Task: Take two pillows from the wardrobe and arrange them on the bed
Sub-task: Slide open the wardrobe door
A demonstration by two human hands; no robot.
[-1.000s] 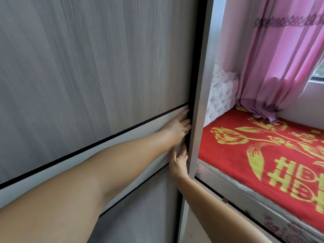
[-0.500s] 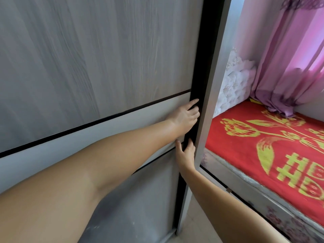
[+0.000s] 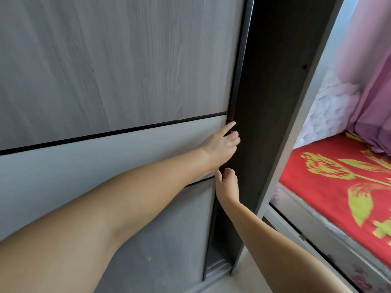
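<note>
The wardrobe's grey wood-grain sliding door (image 3: 118,66) fills the left of the view. My left hand (image 3: 222,145) curls its fingers round the door's right edge, index finger pointing up. Just below, my right hand (image 3: 227,186) hooks the same edge. A dark gap (image 3: 273,98) shows the wardrobe's dark inner side panel. No pillows are visible. The bed (image 3: 338,182), covered in a red sheet with yellow flowers, lies at the right.
The wardrobe's grey side frame (image 3: 296,132) stands between the gap and the bed. A white tufted headboard (image 3: 330,111) and a pink curtain (image 3: 376,85) are at the bed's far end. The door's bottom track (image 3: 218,268) meets a light floor.
The sliding door has moved left under both hands, and the dark gap at its right edge has grown much wider. The view has shifted left.
</note>
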